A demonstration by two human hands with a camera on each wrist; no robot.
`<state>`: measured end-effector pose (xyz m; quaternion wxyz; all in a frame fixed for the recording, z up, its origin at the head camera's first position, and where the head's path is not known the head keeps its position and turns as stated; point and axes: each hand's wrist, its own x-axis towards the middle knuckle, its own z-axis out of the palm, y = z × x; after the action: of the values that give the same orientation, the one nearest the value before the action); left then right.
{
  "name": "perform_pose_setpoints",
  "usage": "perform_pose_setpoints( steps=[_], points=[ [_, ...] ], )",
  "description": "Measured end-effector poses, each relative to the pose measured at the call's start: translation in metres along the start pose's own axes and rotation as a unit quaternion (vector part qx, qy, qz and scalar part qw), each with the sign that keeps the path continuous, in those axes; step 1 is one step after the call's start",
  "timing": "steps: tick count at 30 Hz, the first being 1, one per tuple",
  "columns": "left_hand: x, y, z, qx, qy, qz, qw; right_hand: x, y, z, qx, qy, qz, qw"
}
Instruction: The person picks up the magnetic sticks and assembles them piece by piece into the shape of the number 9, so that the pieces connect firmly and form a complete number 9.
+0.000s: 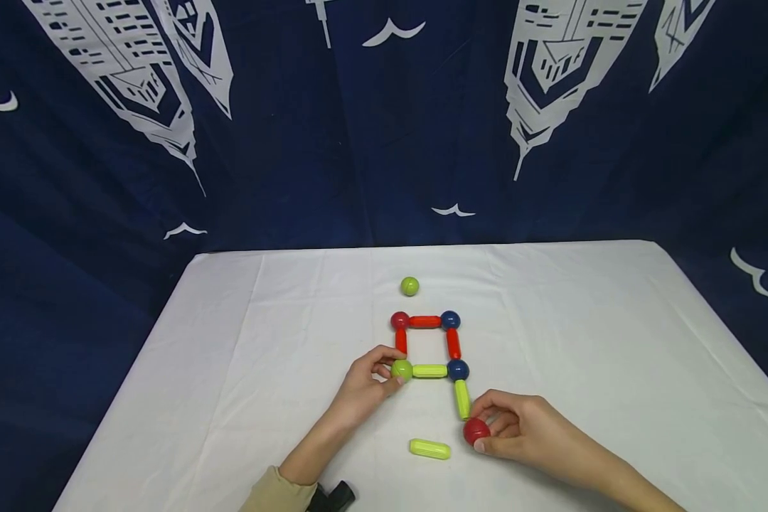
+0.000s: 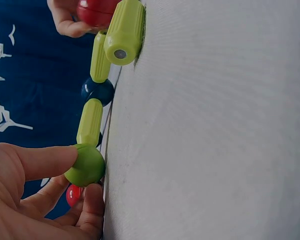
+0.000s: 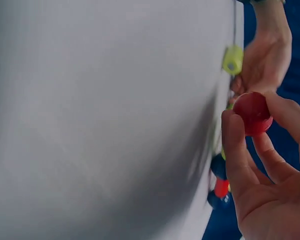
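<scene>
My left hand [image 1: 365, 390] pinches a green ball [image 1: 402, 370] at the near left corner of a square made of balls and rods. A red ball [image 1: 400, 321] and a blue ball [image 1: 451, 319] form its far corners, and another blue ball [image 1: 458, 370] the near right one. Red rods [image 1: 425, 322] and one green rod [image 1: 430, 371] join them. From the near right corner a second green rod [image 1: 462, 400] points toward me. At its free end my right hand [image 1: 531, 430] grips a red ball [image 3: 252, 114] between thumb and fingers; whether ball and rod touch is unclear.
A loose green rod [image 1: 429, 449] lies on the white tablecloth [image 1: 281, 341], left of the right hand. Beyond the square sits a single green ball [image 1: 409, 286]. Something black [image 1: 333, 496] is beside the left sleeve [image 1: 278, 492]. A dark blue printed curtain [image 1: 358, 142] hangs behind the table.
</scene>
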<state>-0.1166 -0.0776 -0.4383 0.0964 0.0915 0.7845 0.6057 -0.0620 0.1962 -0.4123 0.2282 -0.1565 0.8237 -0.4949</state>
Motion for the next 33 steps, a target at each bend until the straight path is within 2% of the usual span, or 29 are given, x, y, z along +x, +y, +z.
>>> perform_pose_setpoints(
  steps=[5, 12, 15, 19, 22, 24, 28, 31, 33],
  points=[
    [-0.001, 0.001, 0.0, -0.009, 0.001, 0.002, 1.0, 0.003, 0.005, 0.008, -0.029, -0.004, -0.022, 0.999],
    [-0.002, 0.001, 0.001, -0.001, 0.007, 0.002, 1.0, 0.005, 0.009, 0.008, -0.052, -0.018, -0.039, 0.998],
    [-0.005, 0.003, 0.003, 0.022, 0.025, -0.003, 0.9994, 0.005, 0.01, 0.007, -0.044, -0.028, -0.045, 0.998],
    [-0.015, 0.009, 0.006, 0.057, 0.065, -0.011, 0.9962, 0.005, 0.012, 0.006, -0.032, -0.035, -0.051, 0.998],
    [-0.025, 0.013, 0.008, 0.064, 0.072, -0.012, 0.9953, 0.005, 0.014, 0.005, -0.021, -0.04, -0.059, 0.997],
    [-0.032, 0.014, 0.008, 0.061, 0.051, -0.016, 0.9967, 0.006, 0.015, 0.005, -0.012, -0.044, -0.062, 0.997],
    [-0.043, 0.012, 0.01, 0.052, -0.028, -0.033, 0.9977, 0.007, 0.017, 0.003, -0.001, -0.051, -0.057, 0.997],
    [-0.047, 0.008, 0.011, 0.064, -0.082, -0.029, 0.9942, 0.007, 0.018, 0.002, 0.003, -0.054, -0.056, 0.997],
    [-0.047, 0.006, 0.013, 0.093, -0.105, -0.018, 0.99, 0.007, 0.019, 0.002, 0.008, -0.056, -0.058, 0.997]
  ],
)
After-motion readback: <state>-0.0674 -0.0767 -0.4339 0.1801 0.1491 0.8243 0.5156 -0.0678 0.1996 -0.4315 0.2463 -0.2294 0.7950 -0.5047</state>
